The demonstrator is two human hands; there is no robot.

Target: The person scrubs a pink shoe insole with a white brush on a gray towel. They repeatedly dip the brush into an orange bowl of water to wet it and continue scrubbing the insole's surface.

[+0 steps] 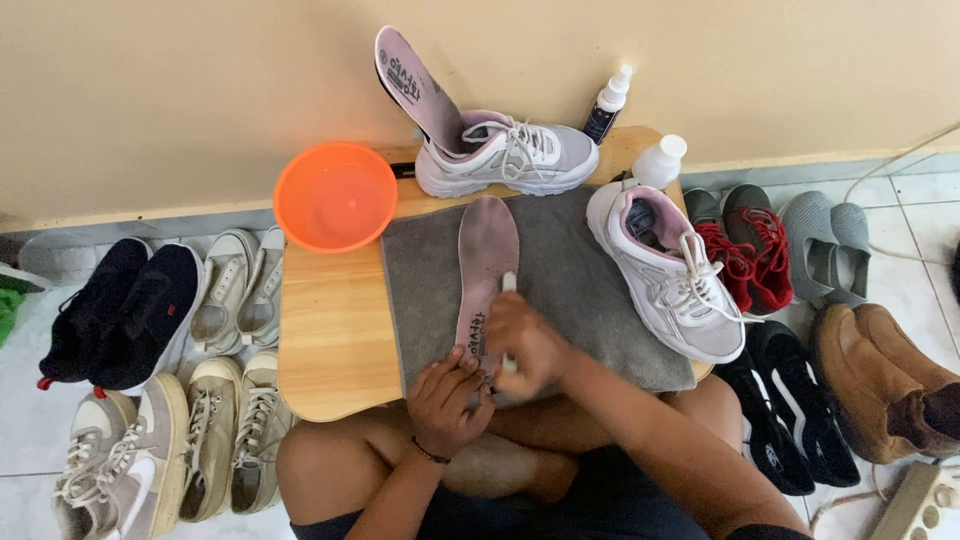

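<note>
My left hand (447, 398) presses its fingertips on the near end of the pink insole (486, 272), which lies flat on the grey cloth (570, 290) covering the wooden tabletop (330, 340). My right hand (525, 343) is closed around a white brush (507, 300), its tip touching the insole's right edge. One white sneaker (672, 270) sits on the cloth's right side; another sneaker (515, 155), with a second insole upright in it, stands behind, beside an orange bowl (335, 195).
</note>
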